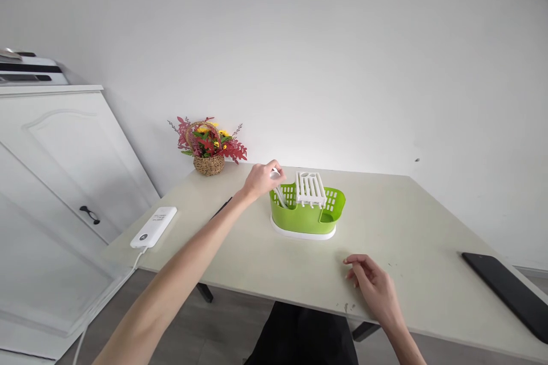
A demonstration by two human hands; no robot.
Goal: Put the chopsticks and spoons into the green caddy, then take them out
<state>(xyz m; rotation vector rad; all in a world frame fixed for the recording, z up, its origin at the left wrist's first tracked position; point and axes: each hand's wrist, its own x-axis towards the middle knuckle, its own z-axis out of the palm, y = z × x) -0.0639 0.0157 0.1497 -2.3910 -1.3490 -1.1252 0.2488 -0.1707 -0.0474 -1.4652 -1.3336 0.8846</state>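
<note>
My left hand (265, 178) is closed around the rounded upper end of a white spoon (280, 195). The spoon's slim handle slants down into the left part of a green plastic basket (302, 219), which has slotted walls and a white base. A white slatted rack (310, 189) with small hooks along its front lies across the basket's middle. Close to the table's front edge, my right hand (372, 284) rests with its fingers loosely bent and apart, holding nothing. It is to the right of the basket and does not touch it.
A wicker basket of artificial flowers (209, 165) stands at the back left. A white power bank (154, 227) with a cable lies near the left edge. My left forearm partly covers a thin dark object (221, 207). A black phone (505, 291) lies at right.
</note>
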